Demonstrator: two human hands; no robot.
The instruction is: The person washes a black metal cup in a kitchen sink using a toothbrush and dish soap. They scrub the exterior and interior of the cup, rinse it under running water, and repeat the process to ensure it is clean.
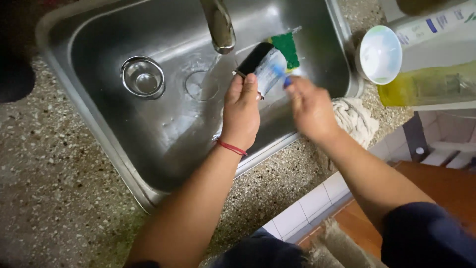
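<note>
The left hand is closed around a dark flat utensil held over the steel sink. The blurred right hand pinches a green-backed sponge against it. Wet fingers could let the utensil slip under the faucet, and a wide stroke might knock the white cap beyond.

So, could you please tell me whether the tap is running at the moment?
Off, it seems: no stream falls from the tap into the sink, though the basin looks wet.

Strainer in sink; cloth perhaps right, on counter
</note>
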